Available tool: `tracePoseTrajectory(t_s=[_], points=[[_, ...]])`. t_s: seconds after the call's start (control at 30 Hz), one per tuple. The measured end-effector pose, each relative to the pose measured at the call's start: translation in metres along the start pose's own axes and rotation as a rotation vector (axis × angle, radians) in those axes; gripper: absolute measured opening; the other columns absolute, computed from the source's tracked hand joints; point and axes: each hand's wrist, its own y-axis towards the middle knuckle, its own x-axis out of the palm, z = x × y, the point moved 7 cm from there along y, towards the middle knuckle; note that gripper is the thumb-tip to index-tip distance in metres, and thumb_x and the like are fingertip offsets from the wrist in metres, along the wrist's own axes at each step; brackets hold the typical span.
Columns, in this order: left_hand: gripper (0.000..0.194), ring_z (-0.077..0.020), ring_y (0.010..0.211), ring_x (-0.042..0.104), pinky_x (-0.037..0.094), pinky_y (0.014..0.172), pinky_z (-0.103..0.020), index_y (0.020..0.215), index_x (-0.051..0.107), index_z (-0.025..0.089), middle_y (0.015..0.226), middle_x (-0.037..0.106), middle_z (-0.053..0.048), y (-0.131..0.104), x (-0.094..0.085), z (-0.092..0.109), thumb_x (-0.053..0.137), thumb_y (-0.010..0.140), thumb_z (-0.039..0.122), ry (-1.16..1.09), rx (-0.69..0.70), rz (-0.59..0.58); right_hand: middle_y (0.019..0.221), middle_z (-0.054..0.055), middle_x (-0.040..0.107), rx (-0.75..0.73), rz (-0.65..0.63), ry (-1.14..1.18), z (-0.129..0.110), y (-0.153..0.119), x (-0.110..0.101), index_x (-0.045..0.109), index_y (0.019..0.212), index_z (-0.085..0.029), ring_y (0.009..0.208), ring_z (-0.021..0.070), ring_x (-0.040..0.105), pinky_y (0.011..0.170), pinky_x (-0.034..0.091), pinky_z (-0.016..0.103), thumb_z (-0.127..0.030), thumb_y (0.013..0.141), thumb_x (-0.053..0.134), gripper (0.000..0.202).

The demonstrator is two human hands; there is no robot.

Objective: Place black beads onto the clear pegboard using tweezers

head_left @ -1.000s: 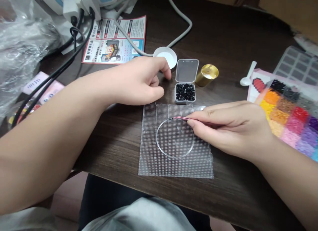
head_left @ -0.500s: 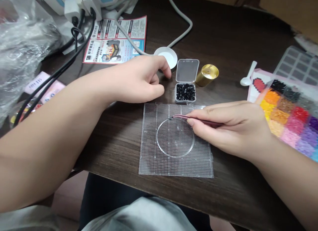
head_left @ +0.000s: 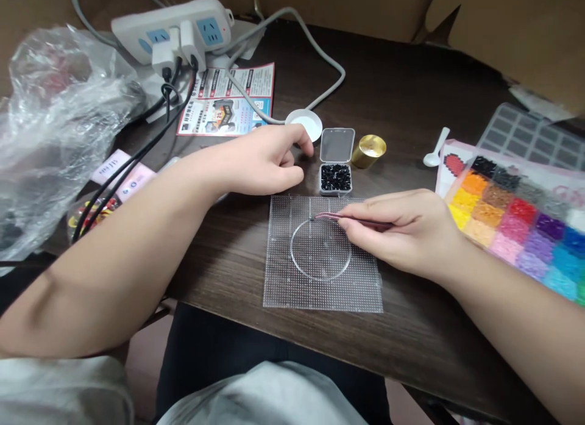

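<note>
The right hand pinches the tweezers, tips at the top of the ring on the pegboard; a slip there could dislodge the dark speck, possibly a bead, too small to confirm. The left hand, loosely curled, thumb and forefinger apart, nothing visible between, could knock the open box nearby and spill its black beads. The dark wood-grain worktop carries the pegboard near its front edge, a power strip at far left, brown panels behind.

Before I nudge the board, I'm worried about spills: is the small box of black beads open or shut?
Open: the small box has its lid swung back, leaving the black beads uncovered.
</note>
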Motion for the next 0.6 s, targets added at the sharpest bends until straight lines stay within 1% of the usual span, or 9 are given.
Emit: tracePoseTrajectory(t_s=[0.13, 0.27, 0.37, 0.47, 0.53, 0.6], points=[[0.046, -0.0194, 0.051, 0.047, 0.034, 0.064, -0.043, 0.125, 0.065, 0.030, 0.058, 0.057, 0.012, 0.001, 0.001, -0.001, 0.074, 0.082, 0.015, 0.026, -0.031, 0.005, 0.084, 0.002, 0.094, 0.034, 0.015, 0.034, 0.004, 0.000, 0.000, 0.108, 0.109, -0.028, 0.062, 0.0198, 0.083, 0.055, 0.061, 0.029, -0.020, 0.107, 0.083, 0.026], [0.048, -0.0203, 0.052, 0.050, 0.035, 0.063, -0.043, 0.125, 0.066, 0.030, 0.059, 0.058, 0.011, 0.002, 0.000, -0.002, 0.075, 0.080, 0.015, 0.033, -0.014, 0.008, 0.085, 0.002, 0.095, 0.059, 0.030, 0.037, 0.005, -0.001, -0.001, 0.109, 0.110, -0.028, 0.063, 0.0196, 0.084, 0.056, 0.063, 0.028, -0.022, 0.105, 0.085, 0.026], [0.047, -0.0211, 0.054, 0.053, 0.038, 0.063, -0.043, 0.124, 0.066, 0.030, 0.059, 0.057, 0.011, 0.001, 0.000, -0.001, 0.075, 0.079, 0.017, 0.026, 0.027, 0.005, 0.087, 0.003, 0.096, 0.098, 0.087, 0.034, 0.007, -0.004, -0.004, 0.109, 0.109, -0.028, 0.065, 0.0202, 0.086, 0.057, 0.065, 0.027, -0.022, 0.104, 0.089, 0.022], [0.047, -0.0211, 0.053, 0.052, 0.039, 0.062, -0.042, 0.123, 0.065, 0.031, 0.058, 0.057, 0.011, 0.001, 0.000, -0.002, 0.075, 0.079, 0.018, 0.002, 0.019, -0.009, 0.093, 0.003, 0.098, 0.152, 0.153, 0.038, 0.012, -0.009, -0.005, 0.109, 0.111, -0.029, 0.072, 0.0228, 0.089, 0.062, 0.071, 0.029, -0.024, 0.105, 0.092, 0.018], [0.048, -0.0209, 0.051, 0.050, 0.037, 0.061, -0.042, 0.124, 0.065, 0.031, 0.058, 0.057, 0.011, 0.001, 0.000, -0.004, 0.075, 0.079, 0.019, -0.022, -0.004, -0.023, 0.091, 0.002, 0.097, 0.168, 0.216, 0.006, 0.014, -0.011, -0.007, 0.109, 0.113, -0.032, 0.069, 0.0226, 0.086, 0.060, 0.069, 0.031, -0.026, 0.108, 0.092, 0.018], [0.049, -0.0203, 0.049, 0.047, 0.035, 0.059, -0.042, 0.124, 0.064, 0.032, 0.058, 0.056, 0.011, 0.001, 0.000, -0.004, 0.077, 0.078, 0.019, -0.043, -0.019, -0.032, 0.085, 0.000, 0.093, 0.178, 0.295, -0.048, 0.017, -0.014, -0.010, 0.109, 0.114, -0.034, 0.063, 0.0215, 0.079, 0.054, 0.064, 0.032, -0.028, 0.108, 0.093, 0.018]])
